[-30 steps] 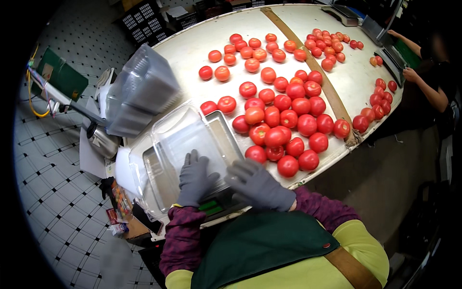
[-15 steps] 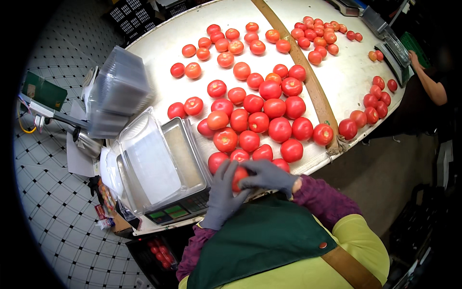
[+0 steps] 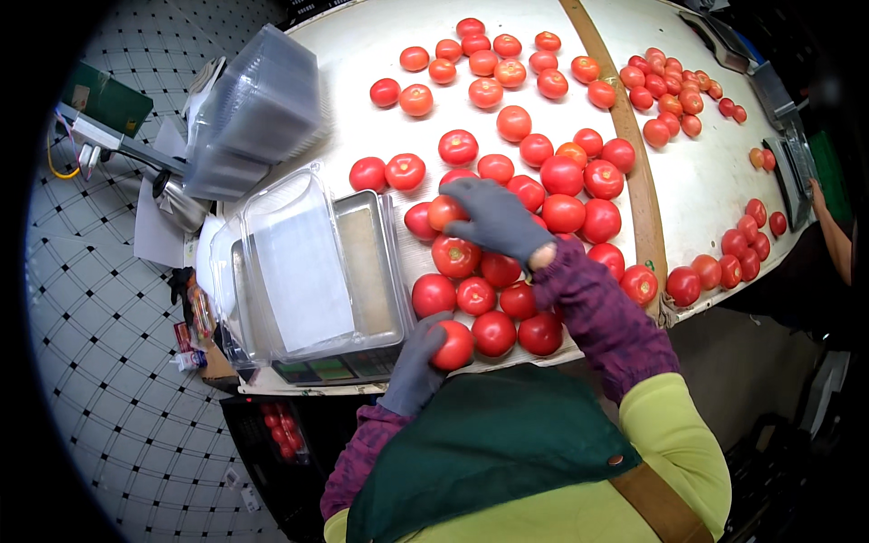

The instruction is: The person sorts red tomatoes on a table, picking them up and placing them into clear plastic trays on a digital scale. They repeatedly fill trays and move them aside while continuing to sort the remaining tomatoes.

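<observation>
My left hand [image 3: 415,360], in a grey glove, grips a red tomato [image 3: 455,347] by the near edge of the white table [image 3: 294,385]. My right hand [image 3: 491,220], also gloved, reaches over the pile and has its fingers closed round a lighter red tomato [image 3: 444,211]. Many other tomatoes [image 3: 494,335] lie around both hands. Left of them, an open clear plastic clamshell [image 3: 285,262] with a white sheet inside rests on a scale with a steel pan [image 3: 367,271].
Stacked clear containers [image 3: 253,109] stand at back left by a metal arm [image 3: 136,145]. A wooden strip [image 3: 647,235] crosses the table, with smaller tomato groups beyond. At right, another person's arm [image 3: 828,222] is beside a second scale [image 3: 783,181]. A black crate [image 3: 244,434] sits below.
My right hand has moved from beside my left one up and forward onto a tomato in the pile. My left hand now holds a tomato, having left the clamshell where it rested earlier.
</observation>
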Demonstrator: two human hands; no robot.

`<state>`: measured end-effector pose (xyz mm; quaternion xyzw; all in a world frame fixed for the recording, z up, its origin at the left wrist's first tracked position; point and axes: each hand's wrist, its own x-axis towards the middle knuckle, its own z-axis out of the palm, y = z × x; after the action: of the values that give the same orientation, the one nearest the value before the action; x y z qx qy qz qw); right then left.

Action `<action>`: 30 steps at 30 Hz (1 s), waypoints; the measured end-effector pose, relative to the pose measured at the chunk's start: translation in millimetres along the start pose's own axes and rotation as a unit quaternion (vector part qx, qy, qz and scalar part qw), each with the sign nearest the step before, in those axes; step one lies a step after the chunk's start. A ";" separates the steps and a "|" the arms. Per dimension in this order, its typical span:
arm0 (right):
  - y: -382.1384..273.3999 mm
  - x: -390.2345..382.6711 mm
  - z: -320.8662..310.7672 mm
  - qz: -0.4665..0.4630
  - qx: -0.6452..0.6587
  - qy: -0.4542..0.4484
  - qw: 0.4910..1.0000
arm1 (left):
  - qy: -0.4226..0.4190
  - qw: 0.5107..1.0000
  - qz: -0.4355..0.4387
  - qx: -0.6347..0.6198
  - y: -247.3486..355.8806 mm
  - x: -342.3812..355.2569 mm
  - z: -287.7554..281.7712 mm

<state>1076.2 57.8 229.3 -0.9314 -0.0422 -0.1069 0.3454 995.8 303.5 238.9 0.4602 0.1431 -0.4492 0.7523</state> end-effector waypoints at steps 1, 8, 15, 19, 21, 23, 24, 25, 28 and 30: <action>-2.0 9.7 7.9 -0.018 -0.051 -0.058 0.997 | -0.017 1.000 -0.016 -0.018 -1.0 0.3 -1.2; 10.1 -0.9 -8.1 0.135 0.316 -0.024 0.939 | 0.012 0.998 -0.025 0.052 -4.8 -3.5 2.7; 16.0 -124.4 -65.7 0.380 0.667 0.136 0.626 | -0.018 0.997 0.023 0.068 7.6 23.2 11.5; 4.1 -173.4 -63.2 0.409 0.700 0.121 0.574 | 0.006 0.999 -0.020 0.044 6.5 39.4 23.8; -7.0 -183.9 -53.3 0.434 0.666 0.131 0.592 | -0.003 0.991 -0.036 0.129 3.2 39.8 34.3; -19.9 -187.3 -46.2 0.395 0.590 0.114 0.695 | -0.106 0.972 -0.059 0.203 -2.0 39.1 47.4; -26.9 -186.3 -43.2 0.364 0.517 0.103 0.768 | -0.143 0.966 -0.068 0.204 -5.4 37.8 54.0; -33.2 -183.2 -40.4 0.330 0.437 0.095 0.831 | -0.190 0.959 -0.074 0.199 -8.1 36.6 59.5; -47.5 -168.0 -37.8 0.259 0.335 0.015 0.906 | -0.195 0.962 -0.127 0.143 -8.5 34.1 65.4; -45.7 -153.6 -42.2 0.215 0.250 -0.006 0.944 | -0.191 0.970 -0.129 0.072 -6.4 31.8 62.2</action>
<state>912.5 64.2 254.4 -0.8028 0.1319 -0.0107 0.5814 996.0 234.0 248.6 0.3969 0.0222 -0.6309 0.6663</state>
